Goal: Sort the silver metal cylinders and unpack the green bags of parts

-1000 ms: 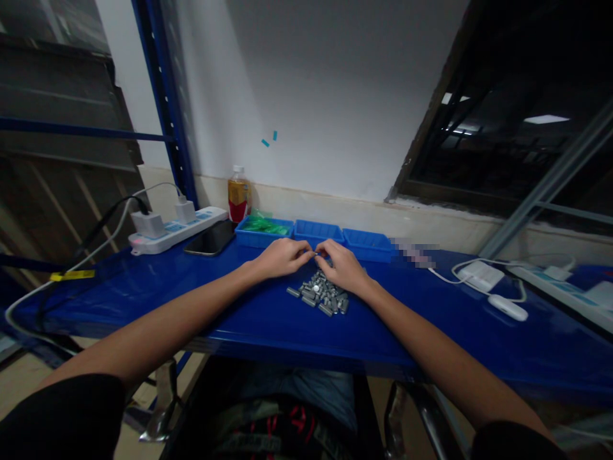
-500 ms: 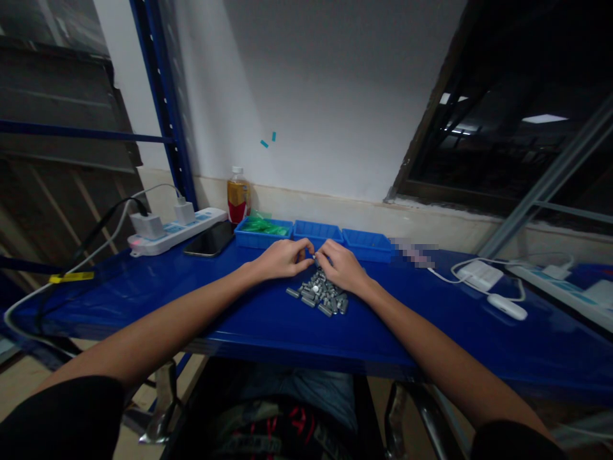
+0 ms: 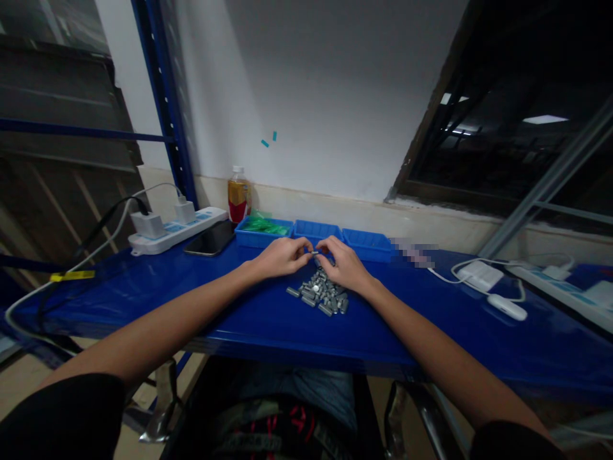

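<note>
My left hand (image 3: 286, 257) pinches a small grey metal cylinder (image 3: 315, 253) between thumb and forefinger. From the other side, the thumb and curled fingers of my right hand (image 3: 343, 263) close around the same piece's end. The two hands almost meet just above the table. Below them lies a loose pile of metal cylinders (image 3: 325, 308), some longer and some shorter, with one pale round end facing up. My right hand covers the pile's far right side.
Three blue bins stand along the wall: the left bin (image 3: 258, 240) has green plastic bags in it, beside a middle bin (image 3: 318, 230) and a right bin (image 3: 368, 245). A bottle (image 3: 238, 195), phone (image 3: 209, 239) and power strip (image 3: 191, 225) are left; white adapters (image 3: 480, 275) and cables lie right.
My right fingers have lifted and spread slightly away from the thumb, so the small cylinder shows more between the hands. The pile and the bins have stayed put.
</note>
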Demonstrator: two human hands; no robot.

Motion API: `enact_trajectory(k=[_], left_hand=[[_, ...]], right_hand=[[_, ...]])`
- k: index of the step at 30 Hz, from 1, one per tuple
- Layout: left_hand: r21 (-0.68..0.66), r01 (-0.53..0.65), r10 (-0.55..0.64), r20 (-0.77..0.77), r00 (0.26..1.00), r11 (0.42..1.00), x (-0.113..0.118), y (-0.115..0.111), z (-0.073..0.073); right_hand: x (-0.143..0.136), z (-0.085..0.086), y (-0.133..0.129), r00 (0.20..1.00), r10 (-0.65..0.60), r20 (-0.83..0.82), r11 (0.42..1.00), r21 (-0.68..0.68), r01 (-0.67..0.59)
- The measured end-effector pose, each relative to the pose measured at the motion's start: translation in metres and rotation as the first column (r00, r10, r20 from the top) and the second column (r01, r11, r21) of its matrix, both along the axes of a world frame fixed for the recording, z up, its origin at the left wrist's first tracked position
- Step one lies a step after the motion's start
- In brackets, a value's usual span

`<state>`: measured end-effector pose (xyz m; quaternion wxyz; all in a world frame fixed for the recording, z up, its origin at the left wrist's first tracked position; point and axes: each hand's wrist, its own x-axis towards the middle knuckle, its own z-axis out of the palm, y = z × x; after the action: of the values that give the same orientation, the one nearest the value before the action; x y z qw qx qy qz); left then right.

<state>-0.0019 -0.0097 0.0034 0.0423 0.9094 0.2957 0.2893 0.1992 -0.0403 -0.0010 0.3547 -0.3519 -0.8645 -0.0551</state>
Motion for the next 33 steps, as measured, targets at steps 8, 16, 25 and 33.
enact_trajectory(k=[8, 16, 25, 33], left_hand=[[-0.005, 0.010, -0.011, -0.063, 0.998, 1.000, 0.001, -0.002, 0.002], [-0.068, 0.106, -0.119, -0.227, 0.967, 0.992, 0.002, 0.001, -0.008], [-0.031, 0.171, -0.173, -0.255, 0.951, 0.985, 0.003, 0.001, -0.009], [-0.063, 0.165, -0.176, -0.252, 0.952, 0.984, 0.003, 0.004, -0.010]], right_hand=[[0.000, 0.000, 0.001, 1.000, -0.005, 0.011, 1.000, -0.020, 0.005], [0.016, -0.005, 0.020, 0.993, -0.117, 0.014, 0.993, 0.017, 0.116], [0.082, -0.002, 0.057, 0.919, -0.385, -0.085, 0.916, 0.082, 0.392], [0.110, -0.007, 0.065, 0.862, -0.504, -0.060, 0.863, -0.001, 0.505]])
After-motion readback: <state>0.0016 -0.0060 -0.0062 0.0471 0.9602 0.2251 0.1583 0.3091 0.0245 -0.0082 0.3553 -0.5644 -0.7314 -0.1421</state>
